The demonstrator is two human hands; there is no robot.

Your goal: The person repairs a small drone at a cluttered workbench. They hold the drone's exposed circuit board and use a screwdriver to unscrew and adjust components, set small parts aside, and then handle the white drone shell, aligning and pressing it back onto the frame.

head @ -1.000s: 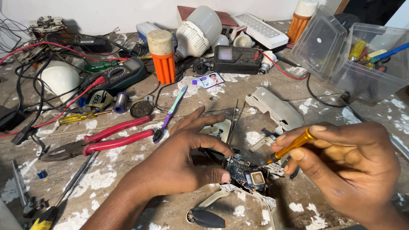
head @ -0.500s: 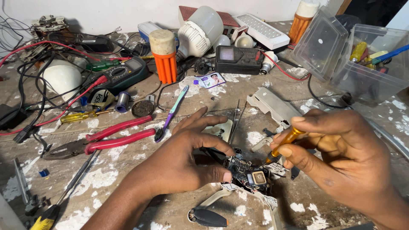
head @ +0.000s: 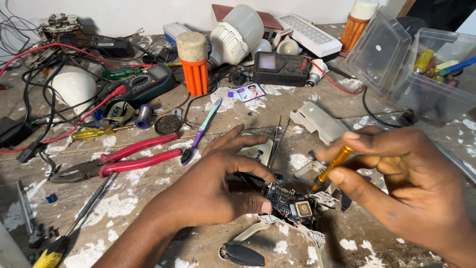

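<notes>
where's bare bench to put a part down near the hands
Bare patches: below the red pliers, left of the left hand; and between the grey cover and the meter. Crowded: the back left, full of wires.

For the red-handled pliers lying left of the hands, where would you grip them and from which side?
Grip the red-handled pliers around both red handles near their middle, coming down from above. They lie flat on the workbench, handles slightly spread and pointing right toward the left hand, dark jaws pointing left. The toothbrush head sits close by the handle tips, so staying mid-handle probably avoids it.
</notes>
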